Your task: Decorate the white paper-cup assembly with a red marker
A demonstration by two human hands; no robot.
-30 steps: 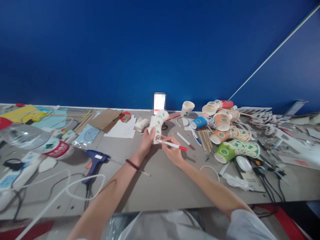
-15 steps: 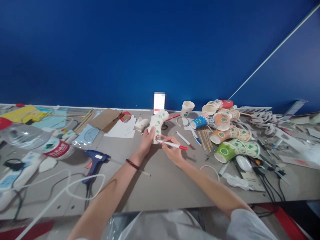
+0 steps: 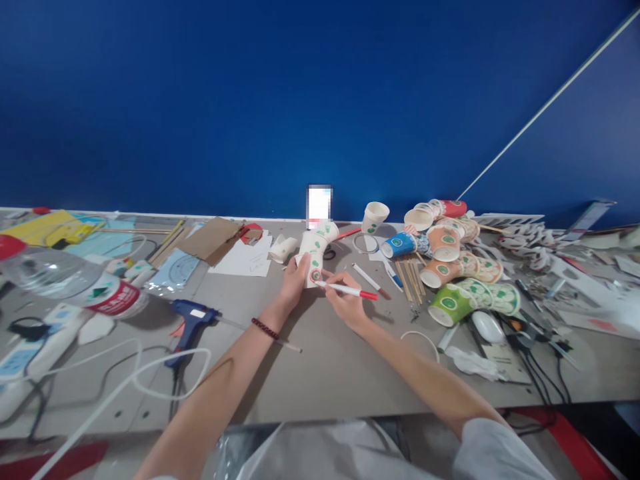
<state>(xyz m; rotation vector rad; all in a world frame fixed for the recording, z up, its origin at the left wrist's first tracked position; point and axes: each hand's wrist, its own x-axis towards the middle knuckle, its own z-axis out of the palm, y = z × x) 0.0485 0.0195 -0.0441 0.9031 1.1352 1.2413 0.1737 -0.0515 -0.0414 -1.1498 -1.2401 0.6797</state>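
Observation:
A curved chain of white paper cups [image 3: 313,244] with green prints lies on the table in front of me. My left hand [image 3: 294,283] is closed around the left side of its nearest cup. That cup carries a red ring round a green mark, facing me. In my right hand [image 3: 346,301] is a white marker [image 3: 350,291] with a red end, pinched between the fingers. The marker's tip is at the ringed cup, by the mark's lower edge; whether it touches cannot be made out. A capped marker [image 3: 371,280] lies just right of the right hand.
Colourful paper cup chains [image 3: 453,303] lie at the right, near a white mouse [image 3: 487,327]. A single white cup [image 3: 375,217] stands at the back. On the left are a blue glue gun [image 3: 193,327], a large plastic bottle [image 3: 75,277], a power strip [image 3: 37,353] and cardboard [image 3: 213,240].
The right hand and marker have shifted very slightly, the red end a little to the right. The left hand keeps its hold on the cup chain.

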